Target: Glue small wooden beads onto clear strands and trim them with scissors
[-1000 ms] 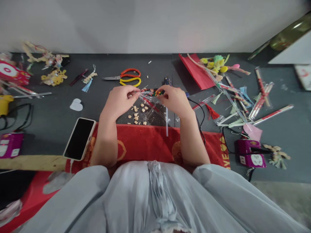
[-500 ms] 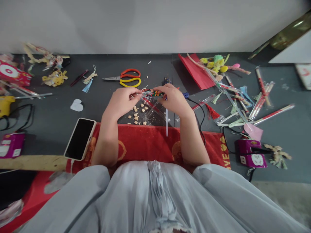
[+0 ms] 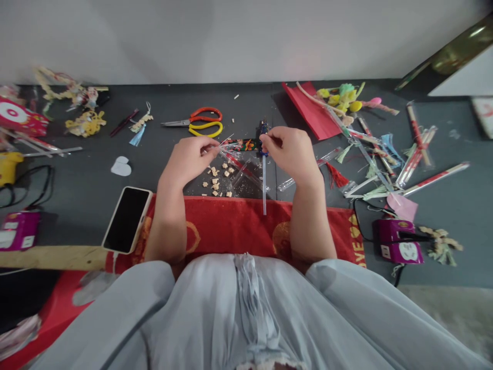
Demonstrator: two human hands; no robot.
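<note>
My left hand (image 3: 194, 160) is closed in a pinch, with a thin pale strand (image 3: 227, 139) sticking out at its fingertips. Beside those fingertips lies a loose bunch of thin white strands (image 3: 232, 150). It is at the end of a dark, flower-patterned piece (image 3: 247, 145). My right hand (image 3: 289, 153) is also pinched, its fingertips by the blue glue gun (image 3: 264, 129); whatever they hold is too small to make out. A translucent glue stick (image 3: 264, 187) points toward me from the gun. Small pale wooden bits (image 3: 215, 181) are scattered below my left hand.
Orange-and-yellow-handled scissors (image 3: 206, 122) lie behind my left hand. A phone (image 3: 128, 221) rests at the left on the edge of a red cloth (image 3: 234, 226). Red paper (image 3: 310, 113), wrapped sticks (image 3: 418, 154) and a purple box (image 3: 398, 241) occupy the right side.
My right hand has come off the flower-patterned piece and shifted right and slightly up, uncovering more of it and the glue gun. My left hand has moved slightly left, still pinched.
</note>
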